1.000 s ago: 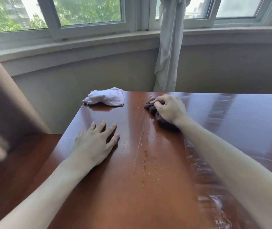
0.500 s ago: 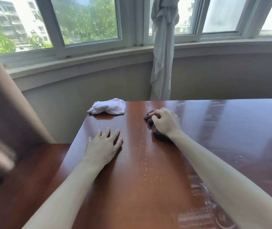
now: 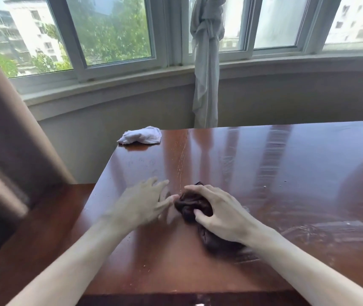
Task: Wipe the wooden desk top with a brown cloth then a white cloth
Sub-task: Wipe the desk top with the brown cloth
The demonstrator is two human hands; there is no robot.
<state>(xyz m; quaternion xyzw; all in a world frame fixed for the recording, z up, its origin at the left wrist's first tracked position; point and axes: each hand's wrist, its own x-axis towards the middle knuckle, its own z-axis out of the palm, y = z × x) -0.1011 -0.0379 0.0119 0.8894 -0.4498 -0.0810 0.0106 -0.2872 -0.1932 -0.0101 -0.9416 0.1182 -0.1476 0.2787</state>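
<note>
Brown cloth (image 3: 190,205): a dark, crumpled wad, lying on the table (image 3: 286,173) toward its near left part, well apart from the white cloth (image 3: 141,135). It is judged soft, limp and light, probably damp given the wet smears and droplets seen on the glossy wood around it; it should bunch and trail rather than keep any shape, so it is best taken by the bulk of the wad with the palm pressing down, not by a loose edge. Right hand (image 3: 220,212): laid over the brown cloth, fingers curled round its upper folds and thumb pressed into its near side, a tail of fabric showing beneath the wrist. Left hand (image 3: 142,200): blurred, just left of the brown cloth, fingers extended and spread, fingertips close to or touching the wad; contact cannot be confirmed, and nothing is held. White cloth: a folded, soft-looking bundle, resting untouched at the far left corner of the table, far beyond the brown cloth. A knotted grey curtain (image 3: 206,62) hangs at the window behind the table.
</note>
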